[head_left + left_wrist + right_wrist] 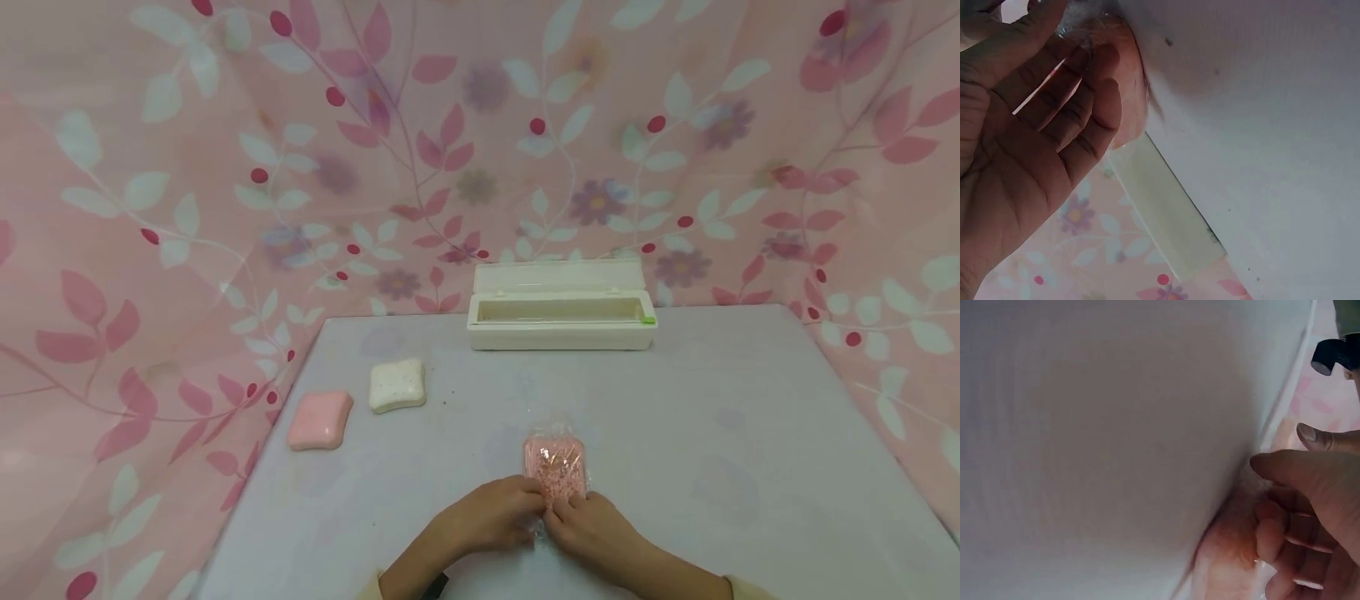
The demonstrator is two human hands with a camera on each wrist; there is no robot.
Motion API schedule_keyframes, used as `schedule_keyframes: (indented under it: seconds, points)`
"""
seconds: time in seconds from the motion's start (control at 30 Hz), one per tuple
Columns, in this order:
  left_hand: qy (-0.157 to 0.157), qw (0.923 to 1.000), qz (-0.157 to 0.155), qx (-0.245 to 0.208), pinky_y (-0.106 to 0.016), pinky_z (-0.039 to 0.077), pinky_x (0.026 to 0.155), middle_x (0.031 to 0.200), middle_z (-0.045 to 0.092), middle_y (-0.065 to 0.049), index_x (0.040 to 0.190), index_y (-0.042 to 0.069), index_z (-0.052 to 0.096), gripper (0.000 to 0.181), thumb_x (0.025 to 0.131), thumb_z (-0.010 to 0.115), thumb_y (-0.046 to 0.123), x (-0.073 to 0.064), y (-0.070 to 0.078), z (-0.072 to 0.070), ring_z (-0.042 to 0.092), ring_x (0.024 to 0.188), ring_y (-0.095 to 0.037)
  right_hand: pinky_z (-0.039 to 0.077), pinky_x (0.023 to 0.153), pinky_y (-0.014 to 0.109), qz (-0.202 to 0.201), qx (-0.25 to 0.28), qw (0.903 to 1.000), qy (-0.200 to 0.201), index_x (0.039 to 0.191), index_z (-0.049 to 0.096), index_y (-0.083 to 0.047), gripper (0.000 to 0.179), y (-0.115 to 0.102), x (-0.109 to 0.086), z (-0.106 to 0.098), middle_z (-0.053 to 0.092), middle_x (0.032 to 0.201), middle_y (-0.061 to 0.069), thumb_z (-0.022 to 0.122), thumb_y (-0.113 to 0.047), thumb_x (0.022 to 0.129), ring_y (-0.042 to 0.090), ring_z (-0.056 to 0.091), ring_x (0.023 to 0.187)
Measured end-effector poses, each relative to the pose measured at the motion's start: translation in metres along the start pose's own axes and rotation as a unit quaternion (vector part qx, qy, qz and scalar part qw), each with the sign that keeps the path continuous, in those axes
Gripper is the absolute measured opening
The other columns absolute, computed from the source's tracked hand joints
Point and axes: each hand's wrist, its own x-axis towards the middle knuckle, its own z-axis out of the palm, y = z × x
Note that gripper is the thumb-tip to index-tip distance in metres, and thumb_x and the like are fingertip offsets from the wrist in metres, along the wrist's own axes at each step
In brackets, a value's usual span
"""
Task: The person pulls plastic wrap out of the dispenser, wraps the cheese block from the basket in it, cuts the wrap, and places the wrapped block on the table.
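Observation:
A pink speckled bar of soap point(555, 458) in a clear plastic wrapper point(561, 430) lies on the table near its front edge. At the bar's near end, my left hand point(495, 510) pinches the wrapper from the left. My right hand point(596, 533) pinches it from the right, and the two hands' fingertips meet there. In the left wrist view, the crinkled wrapper point(1082, 22) is by the thumb, and the other fingers of the left hand point(1029, 137) curl against the bar. The right wrist view has the right hand's point(1319, 506) curled fingers beside the bar point(1225, 569).
Farther left on the table point(675, 433) lie a plain pink soap point(320, 421) and a white speckled soap point(397, 386). A long cream box point(562, 337) with its lid up stands at the back edge, a green tab on its right end. Floral cloth point(465, 150) hangs behind.

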Motion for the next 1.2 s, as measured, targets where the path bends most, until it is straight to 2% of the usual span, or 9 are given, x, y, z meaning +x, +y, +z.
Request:
schedule_keyframes:
  seconds: [0.13, 0.27, 0.4, 0.57, 0.63, 0.83, 1.03, 1.13, 1.2]
  points:
    - [0.005, 0.9998, -0.019, 0.000, -0.014, 0.041, 0.081, 0.103, 0.055, 0.014, 0.103, 0.021, 0.063, 0.042, 0.066, 0.083, 0.020, 0.001, 0.002, 0.007, 0.049, 0.094, 0.002, 0.026, 0.042, 0.023, 0.004, 0.018, 0.9997, 0.016, 0.081, 0.055, -0.014, 0.011, -0.001, -0.004, 0.004, 0.047, 0.070, -0.003, 0.057, -0.020, 0.072, 0.011, 0.038, 0.052]
    - [0.037, 0.9979, -0.016, 0.051, -0.014, 0.042, 0.077, 0.100, 0.055, 0.013, 0.103, 0.022, 0.061, 0.044, 0.065, 0.084, 0.022, 0.003, 0.005, 0.014, 0.050, 0.092, -0.001, 0.037, 0.047, 0.022, 0.037, 0.087, 0.9950, 0.033, 0.087, 0.057, -0.017, 0.013, -0.001, -0.009, 0.005, 0.052, 0.084, -0.003, 0.045, -0.021, 0.088, 0.011, 0.048, 0.065]
    - [0.078, 0.9925, -0.009, 0.094, -0.013, 0.042, 0.068, 0.093, 0.056, 0.009, 0.097, 0.019, 0.062, 0.032, 0.069, 0.078, 0.014, 0.005, 0.008, 0.018, 0.051, 0.082, -0.003, 0.046, 0.062, 0.023, 0.078, 0.186, 0.9788, 0.036, 0.094, 0.057, -0.019, 0.021, -0.001, -0.014, 0.005, 0.053, 0.100, -0.004, 0.038, -0.027, 0.099, 0.009, 0.054, 0.085]
    - [0.111, 0.9882, -0.001, 0.106, -0.013, 0.040, 0.062, 0.084, 0.055, 0.010, 0.091, 0.019, 0.062, 0.023, 0.073, 0.071, 0.010, 0.007, 0.010, 0.018, 0.049, 0.075, -0.003, 0.045, 0.073, 0.023, 0.124, 0.264, 0.9557, 0.038, 0.100, 0.056, -0.017, 0.011, 0.001, -0.016, 0.001, 0.053, 0.103, -0.009, 0.058, -0.018, 0.090, 0.006, 0.053, 0.089]
    - [0.113, 0.9883, 0.001, 0.103, -0.013, 0.040, 0.061, 0.082, 0.055, 0.011, 0.091, 0.019, 0.061, 0.019, 0.076, 0.069, 0.011, 0.007, 0.010, 0.017, 0.049, 0.074, -0.002, 0.044, 0.069, 0.020, 0.153, 0.295, 0.9427, 0.026, 0.100, 0.054, -0.019, 0.012, 0.001, -0.016, -0.002, 0.051, 0.096, -0.013, 0.060, -0.017, 0.089, 0.003, 0.051, 0.083]
    - [0.097, 0.9942, -0.036, 0.028, -0.012, 0.034, 0.053, 0.067, 0.046, 0.015, 0.080, 0.020, 0.056, 0.011, 0.088, 0.061, 0.015, 0.008, 0.004, 0.013, 0.041, 0.061, 0.002, 0.041, 0.058, 0.017, 0.246, 0.404, 0.8810, 0.002, 0.098, 0.052, -0.019, 0.010, 0.005, -0.014, -0.012, 0.049, 0.078, -0.018, 0.059, -0.022, 0.092, -0.003, 0.045, 0.067]
    - [0.116, 0.9902, -0.076, -0.018, -0.012, 0.029, 0.045, 0.059, 0.038, 0.015, 0.079, 0.018, 0.049, 0.018, 0.096, 0.052, 0.023, 0.013, 0.002, 0.011, 0.032, 0.050, 0.002, 0.041, 0.054, 0.018, 0.287, 0.339, 0.8958, 0.017, 0.100, 0.057, -0.018, 0.029, 0.008, -0.009, -0.017, 0.050, 0.074, -0.017, 0.071, -0.036, 0.081, -0.003, 0.044, 0.062]
    - [0.140, 0.9861, -0.087, -0.019, -0.012, 0.027, 0.043, 0.057, 0.037, 0.014, 0.076, 0.017, 0.048, 0.022, 0.096, 0.052, 0.025, 0.018, 0.004, 0.010, 0.031, 0.047, 0.003, 0.038, 0.049, 0.015, 0.319, 0.326, 0.8894, 0.036, 0.089, 0.057, -0.019, 0.018, 0.008, -0.004, -0.014, 0.053, 0.067, -0.019, 0.072, -0.026, 0.082, -0.007, 0.042, 0.056]
    - [0.148, 0.9834, -0.103, -0.022, -0.013, 0.027, 0.042, 0.056, 0.037, 0.014, 0.074, 0.018, 0.048, 0.023, 0.096, 0.053, 0.025, 0.021, 0.005, 0.009, 0.031, 0.046, 0.002, 0.036, 0.045, 0.015, 0.341, 0.333, 0.8782, 0.035, 0.086, 0.057, -0.018, 0.013, 0.008, -0.001, -0.013, 0.053, 0.061, -0.020, 0.070, -0.018, 0.084, -0.009, 0.039, 0.050]
